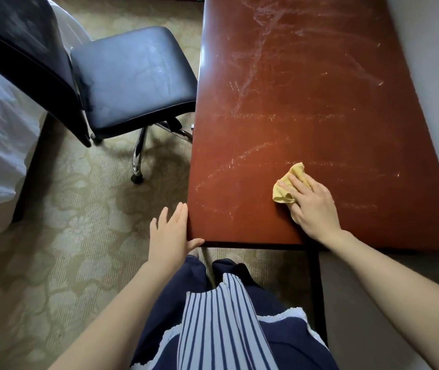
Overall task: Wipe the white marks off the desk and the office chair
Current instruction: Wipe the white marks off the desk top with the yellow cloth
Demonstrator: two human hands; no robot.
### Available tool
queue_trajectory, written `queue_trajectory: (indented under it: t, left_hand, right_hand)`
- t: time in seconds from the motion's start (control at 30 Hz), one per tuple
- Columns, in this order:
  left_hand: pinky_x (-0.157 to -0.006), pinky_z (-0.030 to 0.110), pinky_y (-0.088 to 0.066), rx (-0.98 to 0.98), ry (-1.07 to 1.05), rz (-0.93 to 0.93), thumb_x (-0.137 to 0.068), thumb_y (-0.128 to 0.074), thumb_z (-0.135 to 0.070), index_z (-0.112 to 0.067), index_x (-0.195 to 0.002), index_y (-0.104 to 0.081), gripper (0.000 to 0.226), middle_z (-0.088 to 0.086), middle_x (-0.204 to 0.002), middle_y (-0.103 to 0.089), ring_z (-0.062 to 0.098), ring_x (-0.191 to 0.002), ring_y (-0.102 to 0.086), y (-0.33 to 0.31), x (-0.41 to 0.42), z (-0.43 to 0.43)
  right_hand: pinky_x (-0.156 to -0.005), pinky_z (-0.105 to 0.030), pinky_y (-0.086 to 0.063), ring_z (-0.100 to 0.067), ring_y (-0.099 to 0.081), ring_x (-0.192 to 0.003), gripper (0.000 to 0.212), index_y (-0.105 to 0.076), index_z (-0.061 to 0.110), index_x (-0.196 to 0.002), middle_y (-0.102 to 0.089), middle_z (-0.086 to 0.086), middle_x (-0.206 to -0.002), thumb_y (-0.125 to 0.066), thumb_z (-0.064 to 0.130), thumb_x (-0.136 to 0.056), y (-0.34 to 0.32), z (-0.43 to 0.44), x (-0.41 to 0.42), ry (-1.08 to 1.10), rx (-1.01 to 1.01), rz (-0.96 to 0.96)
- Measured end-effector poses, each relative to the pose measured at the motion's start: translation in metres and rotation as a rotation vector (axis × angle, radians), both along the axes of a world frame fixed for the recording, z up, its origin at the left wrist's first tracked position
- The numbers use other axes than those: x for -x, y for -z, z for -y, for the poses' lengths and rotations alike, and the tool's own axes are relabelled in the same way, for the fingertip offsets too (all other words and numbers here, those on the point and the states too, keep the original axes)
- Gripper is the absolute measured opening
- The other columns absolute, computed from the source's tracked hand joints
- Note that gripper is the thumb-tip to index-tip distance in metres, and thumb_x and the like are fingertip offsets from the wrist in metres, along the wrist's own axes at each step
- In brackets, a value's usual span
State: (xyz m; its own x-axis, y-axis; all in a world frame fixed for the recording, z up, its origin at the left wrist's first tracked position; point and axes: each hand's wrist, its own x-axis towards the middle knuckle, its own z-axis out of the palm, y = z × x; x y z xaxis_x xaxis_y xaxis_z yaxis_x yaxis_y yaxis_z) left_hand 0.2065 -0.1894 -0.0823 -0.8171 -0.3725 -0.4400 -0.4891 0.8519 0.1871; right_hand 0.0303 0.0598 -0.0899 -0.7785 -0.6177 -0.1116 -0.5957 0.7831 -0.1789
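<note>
Filling the right of the frame, the reddish desk point(306, 116) carries white marks point(261, 62) from its top down to its near edge. At upper left, the black office chair point(133, 76) has pale streaks on its seat. My left hand point(170, 236) touches the desk's near-left corner, fingers point(179, 212) straight and spread. At lower centre-right, my right hand point(311, 206) presses a bunched yellow cloth point(287, 185) onto the desk, fingers laid straight over it.

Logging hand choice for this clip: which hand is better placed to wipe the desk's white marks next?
Right. The right hand presses the yellow cloth on the desk, with white marks just beyond it. The left hand holds nothing and rests against the desk's near corner.
</note>
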Motion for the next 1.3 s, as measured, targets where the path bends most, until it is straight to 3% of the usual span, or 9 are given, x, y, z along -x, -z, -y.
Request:
queue_trajectory:
  t: [0.1, 0.23, 0.43, 0.6, 0.73, 0.8, 0.97, 1.13, 1.3]
  left_hand:
    - [-0.116, 0.046, -0.013, -0.011, 0.021, -0.002, -0.087, -0.055, -0.053, -0.02, -0.151, -0.007, 0.087, -0.005, -0.16, -0.009, 0.028, -0.146, -0.007, -0.002, -0.001, 0.003]
    - [-0.116, 0.045, -0.015, -0.04, 0.02, -0.01, -0.086, -0.058, -0.052, -0.021, -0.151, -0.008, 0.088, -0.006, -0.159, -0.01, 0.028, -0.146, -0.007, -0.002, -0.002, 0.006]
    - [-0.114, 0.043, -0.017, -0.155, -0.006, -0.064, -0.081, -0.07, -0.044, -0.02, -0.152, -0.011, 0.095, -0.006, -0.159, -0.014, 0.029, -0.146, -0.007, 0.002, -0.006, 0.013]
    - [-0.115, 0.044, -0.013, -0.153, 0.04, -0.046, -0.081, -0.069, -0.044, -0.024, -0.152, -0.005, 0.098, -0.009, -0.159, -0.009, 0.027, -0.146, -0.004, 0.006, -0.01, 0.02]
    - [-0.115, 0.042, -0.015, -0.182, 0.047, -0.052, -0.082, -0.067, -0.044, -0.026, -0.152, -0.008, 0.094, -0.009, -0.159, -0.012, 0.026, -0.146, -0.006, 0.005, -0.008, 0.023]
    - [-0.115, 0.041, -0.016, -0.22, 0.039, -0.06, -0.082, -0.068, -0.042, -0.026, -0.152, -0.01, 0.092, -0.009, -0.158, -0.016, 0.025, -0.146, -0.007, 0.003, -0.005, 0.025]
    - [-0.115, 0.045, -0.016, -0.306, 0.004, -0.048, -0.083, -0.068, -0.041, -0.029, -0.151, -0.014, 0.088, -0.007, -0.158, -0.019, 0.027, -0.146, -0.009, 0.002, -0.003, 0.028]
    - [-0.116, 0.042, -0.014, -0.401, -0.105, -0.06, -0.085, -0.065, -0.044, -0.02, -0.151, -0.017, 0.085, -0.005, -0.157, -0.02, 0.025, -0.146, -0.01, 0.005, -0.008, 0.024]
    - [-0.116, 0.04, -0.014, -0.416, -0.219, -0.101, -0.089, -0.059, -0.043, -0.019, -0.151, -0.02, 0.077, -0.006, -0.156, -0.024, 0.02, -0.146, -0.009, 0.007, -0.022, 0.028]
  right_hand:
    - [-0.116, -0.043, -0.004, -0.025, -0.012, -0.144, 0.044, -0.033, 0.036, -0.144, -0.026, 0.002, -0.155, -0.036, 0.034, -0.1, 0.004, 0.045, 0.012, 0.096, -0.044, 0.033]
    - [-0.117, -0.044, -0.001, -0.026, -0.004, -0.145, 0.047, -0.026, 0.035, -0.147, -0.018, 0.002, -0.157, -0.035, 0.035, -0.1, 0.008, 0.1, 0.0, 0.131, -0.039, 0.087]
    - [-0.116, -0.042, 0.003, -0.023, -0.002, -0.146, 0.048, -0.027, 0.036, -0.146, -0.018, 0.002, -0.157, -0.037, 0.04, -0.099, 0.012, 0.137, -0.047, -0.158, 0.01, 0.103]
    - [-0.113, -0.047, -0.022, -0.027, -0.031, -0.139, 0.05, -0.047, 0.029, -0.138, -0.043, -0.001, -0.145, -0.058, 0.03, -0.089, 0.015, 0.096, -0.072, -0.562, 0.043, 0.028]
    - [-0.104, -0.048, -0.038, -0.026, -0.047, -0.128, 0.043, -0.059, 0.027, -0.127, -0.055, 0.0, -0.135, -0.048, 0.024, -0.086, 0.012, 0.048, -0.061, -0.77, 0.072, -0.066]
    - [-0.1, -0.05, -0.043, -0.027, -0.05, -0.125, 0.045, -0.06, 0.025, -0.125, -0.057, -0.001, -0.132, -0.058, 0.018, -0.081, 0.009, 0.032, -0.044, -0.806, 0.073, -0.059]
    - [-0.101, -0.053, -0.041, -0.033, -0.043, -0.131, 0.052, -0.059, 0.018, -0.128, -0.052, -0.008, -0.137, -0.071, 0.005, -0.08, 0.002, 0.036, -0.001, -0.585, 0.081, 0.065]
    - [-0.115, -0.043, -0.02, -0.027, -0.021, -0.143, 0.047, -0.039, 0.028, -0.142, -0.033, -0.004, -0.151, -0.049, 0.019, -0.097, 0.004, 0.089, 0.025, -0.377, 0.035, 0.077]
    - [-0.117, -0.04, -0.004, -0.025, -0.004, -0.145, 0.046, -0.025, 0.031, -0.148, -0.017, -0.001, -0.157, -0.032, 0.031, -0.102, 0.012, 0.154, 0.003, -0.068, 0.024, 0.067]
